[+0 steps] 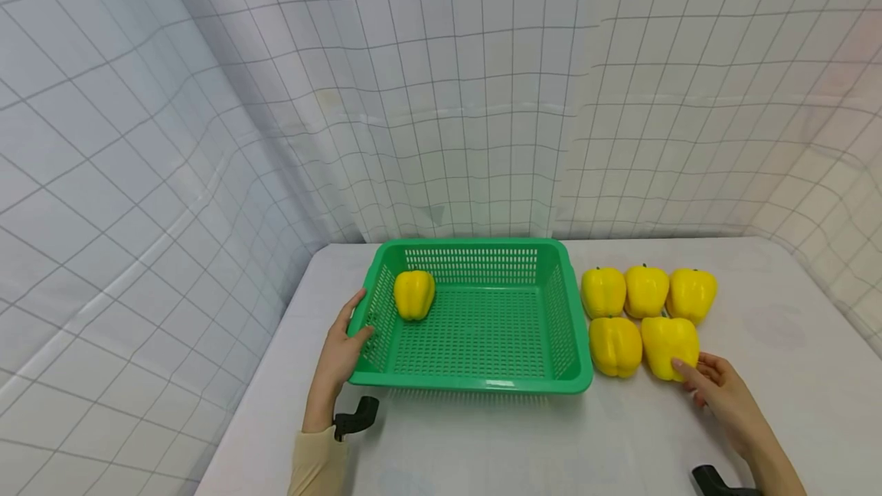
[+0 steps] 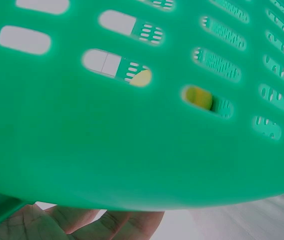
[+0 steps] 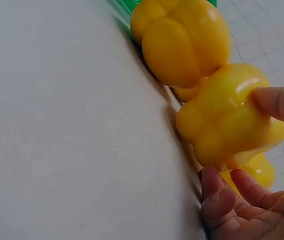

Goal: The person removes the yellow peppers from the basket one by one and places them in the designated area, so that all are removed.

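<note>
A green plastic basket (image 1: pixel 475 385) with slotted walls stands on the table, one yellow bell pepper (image 1: pixel 414 295) inside at its left. My left hand (image 1: pixel 339 350) grips the basket's left rim, thumb over the edge; in the left wrist view the basket wall covers part of the fingers (image 2: pixel 116 226). At the right, my right hand (image 1: pixel 720 393) holds the front-right yellow bell pepper (image 1: pixel 670 347) between thumb and fingers. The right wrist view shows the thumb on one side of that pepper (image 3: pixel 227 117) and fingertips at its other side.
Beside the held pepper lies another yellow bell pepper (image 1: pixel 615 347), close to the basket's right wall. Behind them is a row of three more peppers (image 1: pixel 646 291). White grid-patterned curtains (image 1: pixel 468 98) hang behind and at both sides of the white table (image 1: pixel 482 450).
</note>
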`<state>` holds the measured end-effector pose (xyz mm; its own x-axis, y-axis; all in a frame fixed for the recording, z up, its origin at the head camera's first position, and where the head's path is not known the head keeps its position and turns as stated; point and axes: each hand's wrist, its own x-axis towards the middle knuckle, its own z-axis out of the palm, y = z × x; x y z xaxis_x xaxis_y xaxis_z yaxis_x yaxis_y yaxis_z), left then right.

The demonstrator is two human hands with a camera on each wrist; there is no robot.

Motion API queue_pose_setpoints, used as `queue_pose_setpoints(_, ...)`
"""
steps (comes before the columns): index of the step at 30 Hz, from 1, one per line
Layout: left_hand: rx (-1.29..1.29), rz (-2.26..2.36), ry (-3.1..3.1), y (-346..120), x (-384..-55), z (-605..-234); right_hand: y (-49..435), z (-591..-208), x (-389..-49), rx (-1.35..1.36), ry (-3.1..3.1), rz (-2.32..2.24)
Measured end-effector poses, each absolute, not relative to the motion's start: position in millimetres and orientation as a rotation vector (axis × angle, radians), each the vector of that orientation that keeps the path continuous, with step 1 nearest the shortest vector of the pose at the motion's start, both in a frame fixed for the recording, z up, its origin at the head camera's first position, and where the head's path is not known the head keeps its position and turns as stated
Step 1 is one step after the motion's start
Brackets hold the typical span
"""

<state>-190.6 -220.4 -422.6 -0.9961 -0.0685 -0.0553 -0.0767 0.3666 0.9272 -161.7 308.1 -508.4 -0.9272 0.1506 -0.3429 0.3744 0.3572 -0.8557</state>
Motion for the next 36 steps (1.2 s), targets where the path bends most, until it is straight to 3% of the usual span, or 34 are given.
queue_pose_setpoints(7, -0.143, 1.743, 2.598, -221, -192, -425, 307, -509, -162, 0.492, 2.428, -1.593)
queue_pose_setpoints(17, -0.134, 1.746, 2.627, -235, -207, -457, 306, -506, -163, 0.487, 2.434, -1.565)
queue_pose_setpoints(25, -0.142, 1.750, 2.608, -227, -199, -439, 308, -504, -164, 0.482, 2.430, -1.546)
queue_pose_setpoints(36, -0.113, 1.757, 2.638, -234, -206, -457, 307, -503, -165, 0.462, 2.447, -1.479)
